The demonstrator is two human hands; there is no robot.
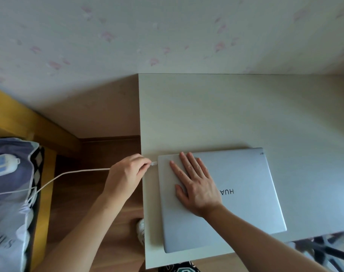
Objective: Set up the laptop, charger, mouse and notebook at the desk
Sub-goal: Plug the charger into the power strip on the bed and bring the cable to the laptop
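Note:
A closed silver laptop [245, 193] lies on the white desk [226, 114] near its front left corner. My right hand [194, 185] lies flat on the lid, fingers straight, toward the laptop's left edge. My left hand [126, 173] pinches the plug end of a white charger cable [73, 171], and the plug tip [154, 163] is right at the laptop's left side. The cable runs left to a white power strip [2, 165] lying on the bed. No mouse or notebook is in view.
A bed with patterned bedding [10, 203] and a yellow wooden frame [20, 118] stands at the left. Wooden floor [108, 150] lies between bed and desk. A shoe [140, 230] shows by the desk's left edge. A chair base [324, 250] sits under the desk's front right.

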